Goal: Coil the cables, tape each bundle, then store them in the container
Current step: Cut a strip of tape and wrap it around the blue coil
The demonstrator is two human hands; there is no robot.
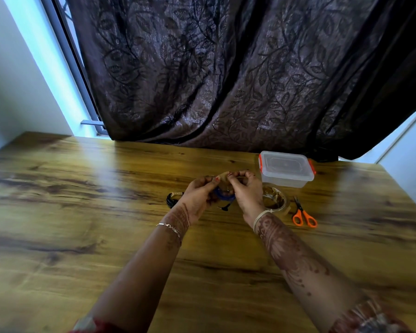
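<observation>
A coiled blue cable [222, 194] hangs between my two hands above the table, its black plug [223, 208] dangling below. My left hand [198, 197] grips the coil from the left. My right hand [246, 191] pinches a strip of brown tape [223, 177] at the top of the coil; my left fingertips touch the strip's other end. A black coiled cable [172, 199], bound with tape, lies on the table just left of my left hand. The clear container [286, 169] with orange clips and its lid on stands behind my right hand.
A roll of brown tape [275, 200] lies on the wooden table [82, 212] right of my right wrist, with orange-handled scissors [303, 213] beyond it. A dark patterned curtain [226, 68] hangs along the table's far edge.
</observation>
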